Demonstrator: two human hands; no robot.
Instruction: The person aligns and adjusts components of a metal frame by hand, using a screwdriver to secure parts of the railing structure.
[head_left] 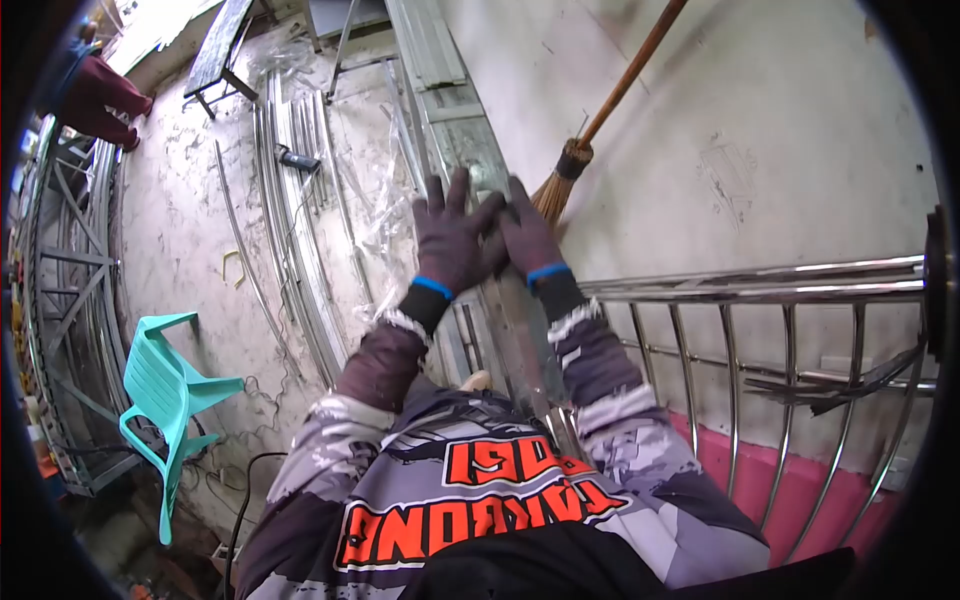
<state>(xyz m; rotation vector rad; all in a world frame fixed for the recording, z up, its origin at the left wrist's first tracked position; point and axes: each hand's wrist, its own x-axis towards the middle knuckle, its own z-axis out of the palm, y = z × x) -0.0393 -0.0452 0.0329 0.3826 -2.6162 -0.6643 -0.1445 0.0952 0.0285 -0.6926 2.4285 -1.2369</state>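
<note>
Steel bar (525, 350) | left hand (450, 240) fingers spread | right hand (528, 240) fingers together | broom (560, 185) beside

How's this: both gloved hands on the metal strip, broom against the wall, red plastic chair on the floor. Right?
No: head view shows the plastic chair is teal, not red. Left hand and right hand are on the metal strip, broom against the wall.

Bright daylight; glare top-left (fisheye bends, darkens edges); soft shadows.

Steel strips (290, 200), chair (170, 400) on concrete floor (180, 230)
</note>
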